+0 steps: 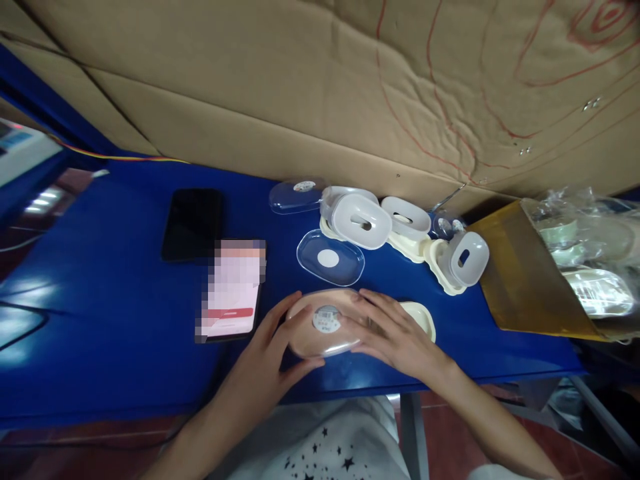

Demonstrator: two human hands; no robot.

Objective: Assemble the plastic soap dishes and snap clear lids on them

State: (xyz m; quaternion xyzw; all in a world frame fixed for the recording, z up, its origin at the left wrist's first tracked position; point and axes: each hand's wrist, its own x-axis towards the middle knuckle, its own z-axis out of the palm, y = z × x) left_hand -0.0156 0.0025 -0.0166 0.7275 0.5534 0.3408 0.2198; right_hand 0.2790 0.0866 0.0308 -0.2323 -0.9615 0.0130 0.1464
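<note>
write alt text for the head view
Left hand and right hand hold a labelled oval container at a blue table. Beyond it are clear lids and pale slotted pieces; a lit phone lies left, an open carton right.

Label print (327, 319) too small to read; cream tray (425, 317) partly hidden behind right hand (397, 335); phone screen (233, 287) blurred.

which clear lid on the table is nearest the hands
The oval lid with the plain white sticker, just beyond both hands; other clear lids are farther back, by the cardboard.
</note>
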